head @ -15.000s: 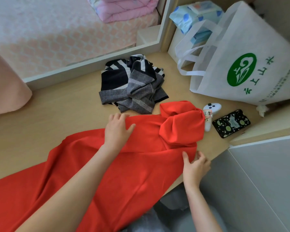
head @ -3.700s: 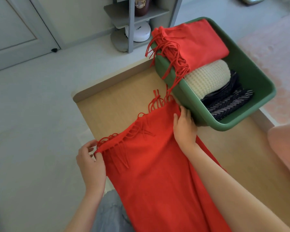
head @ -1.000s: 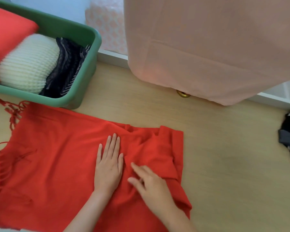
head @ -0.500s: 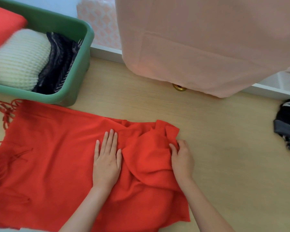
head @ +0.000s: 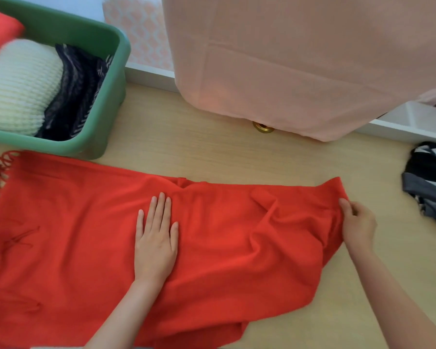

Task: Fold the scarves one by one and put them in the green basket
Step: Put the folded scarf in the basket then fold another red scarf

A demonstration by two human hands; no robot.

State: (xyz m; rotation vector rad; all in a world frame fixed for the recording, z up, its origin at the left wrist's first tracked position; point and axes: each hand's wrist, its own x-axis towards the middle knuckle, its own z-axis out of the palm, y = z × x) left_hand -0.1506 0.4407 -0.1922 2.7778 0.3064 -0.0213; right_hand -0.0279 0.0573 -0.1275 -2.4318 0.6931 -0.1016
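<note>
Lying spread across the wooden table (head: 212, 152), just in front of the green basket (head: 121, 59), a red scarf (head: 224, 235) is rumpled toward its right end. Pulling that end too hard could drag or bunch the cloth and spoil the fold. The left hand (head: 156, 238) presses flat on the middle, fingers straight; the right hand (head: 358, 227) pinches the right edge between thumb and fingers.

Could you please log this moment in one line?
red fringed scarf: spread on wooden table | left hand: flat on it | right hand: pinching its edge | green plastic basket: part-filled
</note>
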